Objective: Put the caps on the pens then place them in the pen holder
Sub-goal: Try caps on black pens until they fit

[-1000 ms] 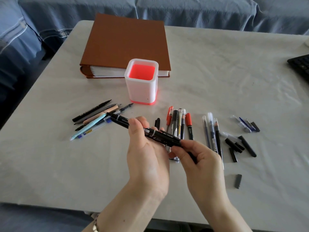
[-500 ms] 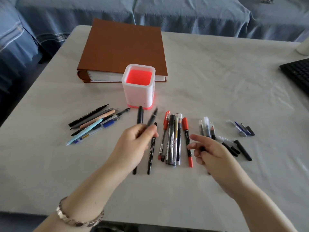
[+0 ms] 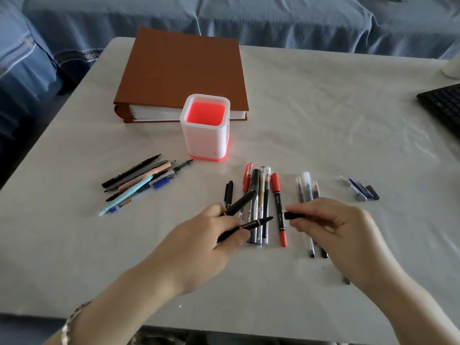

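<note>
the left grip (image 3: 211,235) is closed around two pens at once: a thick black marker (image 3: 240,202) that sticks out beyond the fingers, and under it a thin black pen (image 3: 251,224) whose bare tip points toward the right grip (image 3: 341,230). the right grip pinches a small black cap (image 3: 293,215) between thumb and finger, just beside that tip but apart from it.

all these are light, stiff pieces of smooth plastic. i think the thin pen is best held close to its front end, so it does not swing when the cap is pushed on, and the cap held by its closed end. two pens in one grip may slide against each other.

the pen holder (image 3: 204,128) stands on the surface beyond the left grip, well apart from it.

the right grip covers part of the pens lying under it. whether the thick marker already has its cap on, i cannot tell.
</note>
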`<state>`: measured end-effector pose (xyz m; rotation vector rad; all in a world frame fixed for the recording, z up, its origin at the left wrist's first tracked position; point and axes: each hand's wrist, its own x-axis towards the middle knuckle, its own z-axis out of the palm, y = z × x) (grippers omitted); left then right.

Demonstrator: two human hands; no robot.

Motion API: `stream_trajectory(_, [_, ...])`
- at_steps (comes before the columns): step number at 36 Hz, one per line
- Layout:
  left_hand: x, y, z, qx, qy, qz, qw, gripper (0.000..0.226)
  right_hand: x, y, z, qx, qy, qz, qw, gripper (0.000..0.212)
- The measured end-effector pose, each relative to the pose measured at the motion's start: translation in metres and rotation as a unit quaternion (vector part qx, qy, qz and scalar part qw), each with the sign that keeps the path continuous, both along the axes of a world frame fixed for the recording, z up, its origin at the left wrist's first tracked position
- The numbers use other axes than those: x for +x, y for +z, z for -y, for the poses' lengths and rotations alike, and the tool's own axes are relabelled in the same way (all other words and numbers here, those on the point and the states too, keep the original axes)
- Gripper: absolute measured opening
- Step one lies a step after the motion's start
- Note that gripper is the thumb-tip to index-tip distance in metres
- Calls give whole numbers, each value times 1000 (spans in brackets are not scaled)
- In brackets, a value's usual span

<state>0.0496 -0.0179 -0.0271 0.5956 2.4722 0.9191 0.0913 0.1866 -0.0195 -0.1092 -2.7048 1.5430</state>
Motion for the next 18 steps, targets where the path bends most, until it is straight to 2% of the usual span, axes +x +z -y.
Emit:
stream_trajectory(6, [3,1,-1,3,-29,-30,999,26,0,-2,2,67,46,-38,996,36])
stream_trajectory(12, [4,0,0,0,-33,-57,998,27,1,-1,0,81,76,-38,993,18])
stream_trajectory(14, [4,-2,0,-3,-38,-66,997,28,1,0,1,88,90,-33,992,20])
stream_trajectory(18, [6,-2,-2,14,-43,-75,996,48,2,3,3,63,87,-20,994,17])
